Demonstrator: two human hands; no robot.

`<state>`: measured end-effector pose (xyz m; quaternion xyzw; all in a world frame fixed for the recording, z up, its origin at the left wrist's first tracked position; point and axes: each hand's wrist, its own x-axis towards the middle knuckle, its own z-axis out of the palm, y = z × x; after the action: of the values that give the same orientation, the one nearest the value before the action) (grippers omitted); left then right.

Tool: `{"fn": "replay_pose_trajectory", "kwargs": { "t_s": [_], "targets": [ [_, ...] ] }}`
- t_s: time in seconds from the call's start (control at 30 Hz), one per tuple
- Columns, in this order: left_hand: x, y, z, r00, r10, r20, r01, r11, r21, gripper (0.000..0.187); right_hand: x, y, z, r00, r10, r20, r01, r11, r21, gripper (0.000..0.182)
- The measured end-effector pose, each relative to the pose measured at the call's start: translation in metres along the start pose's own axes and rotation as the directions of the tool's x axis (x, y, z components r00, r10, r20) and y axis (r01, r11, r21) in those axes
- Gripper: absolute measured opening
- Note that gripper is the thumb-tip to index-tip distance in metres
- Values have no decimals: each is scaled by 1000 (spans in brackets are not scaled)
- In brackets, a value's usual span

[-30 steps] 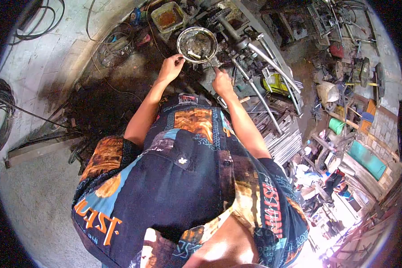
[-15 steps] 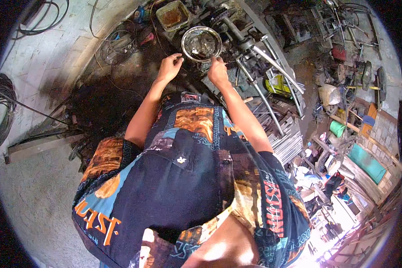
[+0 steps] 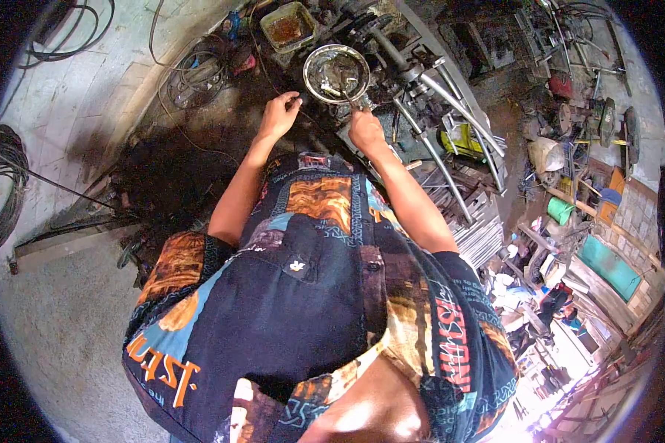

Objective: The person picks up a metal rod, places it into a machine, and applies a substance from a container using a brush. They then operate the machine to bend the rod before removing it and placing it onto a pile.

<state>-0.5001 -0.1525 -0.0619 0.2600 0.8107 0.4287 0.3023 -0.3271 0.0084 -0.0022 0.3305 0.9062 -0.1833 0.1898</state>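
A round metal bowl (image 3: 308,83) with a shiny rim sits ahead of my hands, with dark contents and several pale bits inside. My right hand (image 3: 366,131) is closed just below the bowl's near right edge, around a thin dark tool (image 3: 346,94) that reaches over the rim into the bowl. What kind of tool it is cannot be made out. To the left and nearer to me, my left hand (image 3: 279,117) is closed in a pinch, thumb and forefinger together. Anything between those fingertips is too small to name. It stays apart from the bowl.
Behind the bowl stands a square tub (image 3: 314,33) with rusty-brown contents. Metal bars and a shaft (image 3: 399,59) fill the bench to the right, near a yellow-green item (image 3: 462,142). Coiled cable (image 3: 192,77) lies at left, beside the pale wall.
My right hand has drawn slightly back towards me from the rim, and the dark tool into the bowl now shows. My left hand stays nearly the same.
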Motion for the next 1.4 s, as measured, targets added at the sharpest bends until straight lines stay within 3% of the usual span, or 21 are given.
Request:
{"fn": "replay_pose_trajectory", "kwargs": {
  "t_s": [0.07,0.13,0.23,0.27,0.33,0.53,0.6,0.63,0.67,0.73,0.8,0.87,0.9,1.1,1.17,1.2,1.23,1.27,1.3,1.33,1.4],
  "targets": [
    [2,-3,0,1000,-5,7,5,1000,-6,35,-2,-4,-8,1000,10,22,-10,1000,6,25],
    [4,-6,1,1000,-12,8,12,1000,2,35,-3,-9,-17,973,-92,-213,117,987,111,31],
    [6,-7,2,1000,22,14,-22,1000,-11,34,22,-6,5,944,-103,-312,150,980,132,36],
    [8,-9,2,1000,23,22,-23,1000,-8,34,28,-9,11,945,-95,-312,144,980,137,36],
    [10,-10,1,996,86,-11,-86,996,12,33,37,-10,22,999,28,-38,-26,998,51,33],
    [-4,-7,17,999,33,-1,-33,999,15,33,3,23,24,998,25,-62,-21,998,55,26],
    [-4,-11,20,997,68,-20,-68,998,12,33,8,30,13,999,1,-38,9,964,266,31],
    [-4,-14,21,994,98,-38,-98,995,8,33,10,34,8,991,112,66,-130,860,494,40],
    [-5,-9,19,994,99,-38,-99,995,9,33,12,40,10,992,112,65,-130,859,496,40],
    [-9,5,12,999,33,-4,-33,999,14,34,20,53,18,959,125,253,-281,359,890,44],
    [-5,0,14,999,36,-2,-36,999,19,34,14,51,10,953,120,278,-303,343,889,45],
    [-4,-2,15,999,40,5,-40,999,24,34,14,55,12,952,128,279,-301,208,931,42],
    [-3,-2,15,999,37,7,-37,999,32,34,14,55,12,951,131,279,-301,206,931,42],
    [-4,-4,24,998,62,10,-62,998,31,33,17,65,30,958,149,247,-274,211,938,39],
    [-4,-9,27,997,70,7,-70,997,20,33,20,63,39,968,240,78,-203,558,805,38],
    [-4,-10,28,998,68,7,-68,998,11,33,16,59,40,967,241,78,-204,558,805,38],
    [-5,-11,29,998,66,8,-66,998,0,33,10,54,44,964,174,-201,-4,765,644,40],
    [-6,-11,30,998,65,11,-65,998,0,33,7,50,48,896,36,-442,158,906,393,41],
    [-6,-11,30,998,67,15,-67,998,7,33,6,48,54,874,19,-486,200,897,395,47],
    [-6,-11,30,997,70,18,-70,997,15,33,4,46,57,874,21,-486,199,897,396,47],
    [-6,-13,31,997,80,14,-81,997,17,32,-4,37,56,979,111,-169,-62,961,270,55]
  ]
}}
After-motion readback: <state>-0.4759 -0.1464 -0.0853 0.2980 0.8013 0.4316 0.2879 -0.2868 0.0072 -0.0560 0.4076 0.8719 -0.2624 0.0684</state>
